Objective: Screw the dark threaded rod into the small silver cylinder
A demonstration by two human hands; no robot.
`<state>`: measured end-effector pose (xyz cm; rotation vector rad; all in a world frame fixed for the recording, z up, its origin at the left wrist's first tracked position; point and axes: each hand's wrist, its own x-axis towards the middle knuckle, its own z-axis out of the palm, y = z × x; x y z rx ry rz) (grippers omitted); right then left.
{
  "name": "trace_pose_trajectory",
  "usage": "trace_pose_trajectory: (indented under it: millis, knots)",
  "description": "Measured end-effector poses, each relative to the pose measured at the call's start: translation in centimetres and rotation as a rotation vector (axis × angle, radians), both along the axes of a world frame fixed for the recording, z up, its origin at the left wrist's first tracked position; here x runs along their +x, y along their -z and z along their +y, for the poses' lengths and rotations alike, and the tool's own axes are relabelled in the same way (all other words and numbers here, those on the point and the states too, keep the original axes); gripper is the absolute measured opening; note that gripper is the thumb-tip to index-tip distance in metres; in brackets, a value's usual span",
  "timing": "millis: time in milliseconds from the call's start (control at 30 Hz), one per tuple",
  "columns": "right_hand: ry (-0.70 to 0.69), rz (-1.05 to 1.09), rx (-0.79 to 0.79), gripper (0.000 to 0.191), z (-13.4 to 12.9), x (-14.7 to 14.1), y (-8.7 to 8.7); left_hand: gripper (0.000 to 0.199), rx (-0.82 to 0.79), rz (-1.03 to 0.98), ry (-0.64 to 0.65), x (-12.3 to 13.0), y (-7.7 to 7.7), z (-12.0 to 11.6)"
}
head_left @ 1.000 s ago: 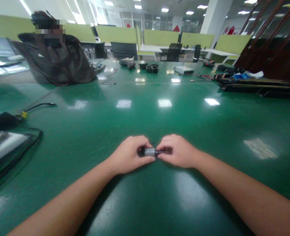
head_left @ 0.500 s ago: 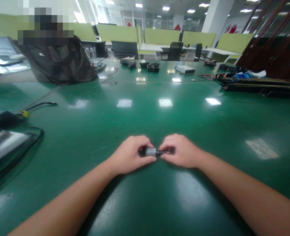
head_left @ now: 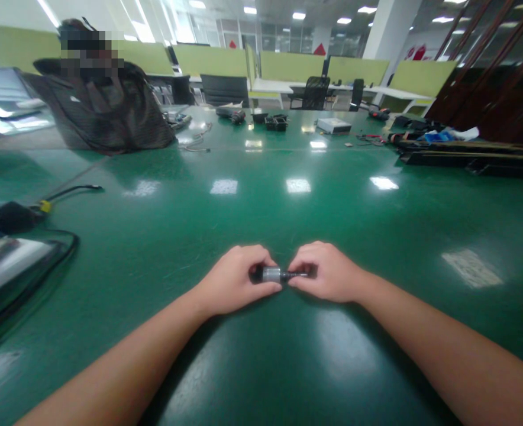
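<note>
Tool (head_left: 271,274) lay nearer us than the bag (head_left: 123,127) and to its right, long axis crosswise — our left hand (head_left: 232,281) curled closed round the thick end, our right hand (head_left: 326,272) pinched on the thin one, both equally near.

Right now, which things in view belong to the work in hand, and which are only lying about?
In hand:
silver-and-black piece
left hand, around its silver part
right hand, at its thin dark end

Lying about:
dark bag
pale box
long black strips
</note>
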<state>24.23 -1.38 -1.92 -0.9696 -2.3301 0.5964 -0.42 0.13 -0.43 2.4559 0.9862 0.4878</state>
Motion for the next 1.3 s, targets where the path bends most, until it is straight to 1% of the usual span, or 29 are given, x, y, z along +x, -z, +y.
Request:
trace_pose_trajectory:
  millis: [633, 867, 1000, 1100, 1200, 1300]
  knots:
    - [0.032, -0.011, -0.048, 0.007, 0.3, 1.1, -0.2, 0.022, -0.007, -0.006, -0.014, -0.1, 0.1, 0.0]
    - [0.032, -0.031, -0.149, 0.006, 1.0, 2.6, -0.5, 0.021, -0.029, -0.001, -0.025, -0.2, 0.1, 0.0]
    - [0.095, -0.036, -0.209, 0.007, 1.6, 3.7, -0.5, 0.024, -0.030, -0.002, -0.021, -0.2, 0.1, 0.0]
    - [0.104, -0.042, -0.233, 0.007, 1.7, 4.1, -0.6, 0.024, -0.031, -0.005, -0.017, -0.3, 0.1, 0.1]
    - [0.086, -0.053, -0.237, 0.008, 1.6, 3.9, -0.7, 0.023, -0.031, -0.009, -0.019, -0.3, 0.0, 0.0]
    - [0.051, -0.025, -0.233, 0.009, 1.3, 3.1, -0.6, 0.022, -0.029, -0.009, -0.020, -0.1, 0.0, 0.0]
